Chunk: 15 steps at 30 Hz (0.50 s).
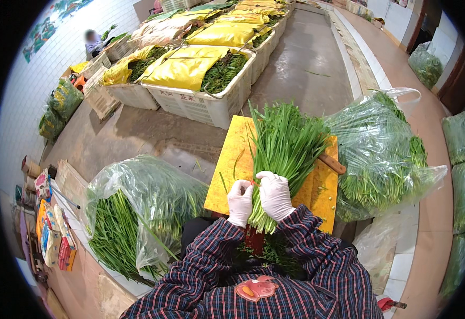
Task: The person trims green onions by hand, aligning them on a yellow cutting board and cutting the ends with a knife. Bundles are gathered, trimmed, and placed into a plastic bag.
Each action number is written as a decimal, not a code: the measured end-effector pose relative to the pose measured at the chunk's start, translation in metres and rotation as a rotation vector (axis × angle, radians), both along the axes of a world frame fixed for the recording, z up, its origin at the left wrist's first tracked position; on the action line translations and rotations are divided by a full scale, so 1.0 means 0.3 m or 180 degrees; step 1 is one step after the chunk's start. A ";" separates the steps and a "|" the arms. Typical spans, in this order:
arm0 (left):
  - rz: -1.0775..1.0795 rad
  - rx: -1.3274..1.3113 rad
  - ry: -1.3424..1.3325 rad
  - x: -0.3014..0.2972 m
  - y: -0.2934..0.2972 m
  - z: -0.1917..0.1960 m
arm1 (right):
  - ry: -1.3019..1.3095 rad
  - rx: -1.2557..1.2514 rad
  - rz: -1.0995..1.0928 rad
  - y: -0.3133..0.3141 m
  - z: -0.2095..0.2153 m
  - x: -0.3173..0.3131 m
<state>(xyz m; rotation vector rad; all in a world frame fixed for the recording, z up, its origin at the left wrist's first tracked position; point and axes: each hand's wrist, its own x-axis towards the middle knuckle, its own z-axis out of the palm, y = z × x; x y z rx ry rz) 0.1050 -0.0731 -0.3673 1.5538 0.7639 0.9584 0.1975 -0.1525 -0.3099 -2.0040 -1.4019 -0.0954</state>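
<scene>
A bunch of long green chives (283, 149) lies fanned out on a yellow board (232, 175) in front of me. My right hand (275, 195), in a white glove, is closed around the bunch near its cut ends. Beside it, my left hand (240, 202), also gloved, pinches a thin red band (254, 182) against the stems. A brown wooden knife handle (332, 164) sticks out from under the bunch on the right.
Clear plastic bags of chives sit at my left (137, 212) and right (381, 154). White crates (206, 103) of greens under yellow sacks line the concrete floor ahead. A person (91, 42) sits far left. More bagged greens (463, 175) stack at the right.
</scene>
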 end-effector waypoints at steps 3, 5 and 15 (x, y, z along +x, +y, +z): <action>0.0059 -0.0365 -0.0273 0.004 0.004 0.006 | -0.0037 -0.0042 0.0062 -0.003 0.006 0.004; 0.0073 -0.0512 -0.0400 0.006 0.003 0.015 | -0.0051 0.0041 0.0081 -0.005 0.000 0.007; 0.0038 -0.0425 -0.0321 0.004 0.007 -0.011 | -0.0154 0.0099 0.0148 0.011 -0.002 -0.005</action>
